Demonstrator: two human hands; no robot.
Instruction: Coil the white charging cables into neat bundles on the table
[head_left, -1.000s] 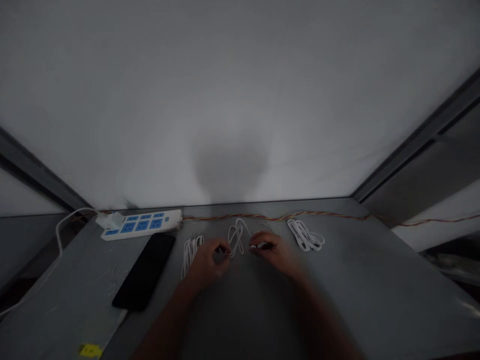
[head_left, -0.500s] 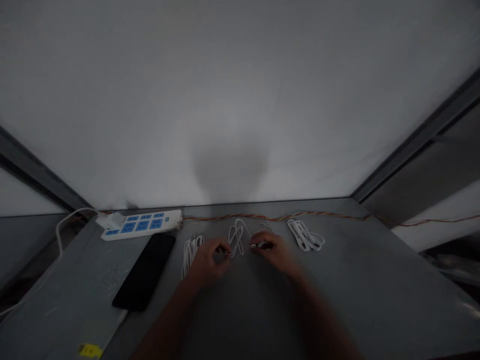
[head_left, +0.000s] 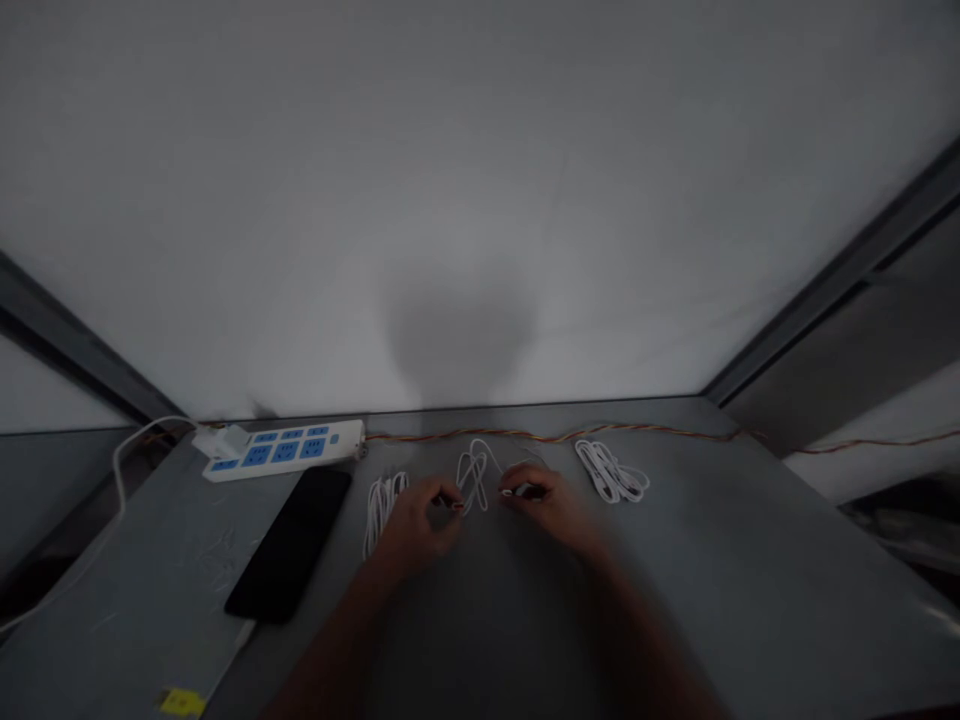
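Fingers [head_left: 444, 494] of the left hand [head_left: 415, 525] are pinched shut on a small plug [head_left: 454, 504]; fingers [head_left: 521, 478] of the right hand [head_left: 553, 505] are closed likewise on a second plug [head_left: 517, 491]. Both plugs are taken to be ends of the white cable [head_left: 472, 480] looped loosely between the hands above the grey tabletop [head_left: 750, 570]. The cable is judged light, limp and prone to tangling, best held at its plugs. In the head view, a coiled cable [head_left: 382, 510] is seen by the left hand and another [head_left: 609, 471] beyond the right. A power strip [head_left: 281, 450], a black phone [head_left: 289, 545] and a twisted coloured wire [head_left: 555, 434] are noted further off.
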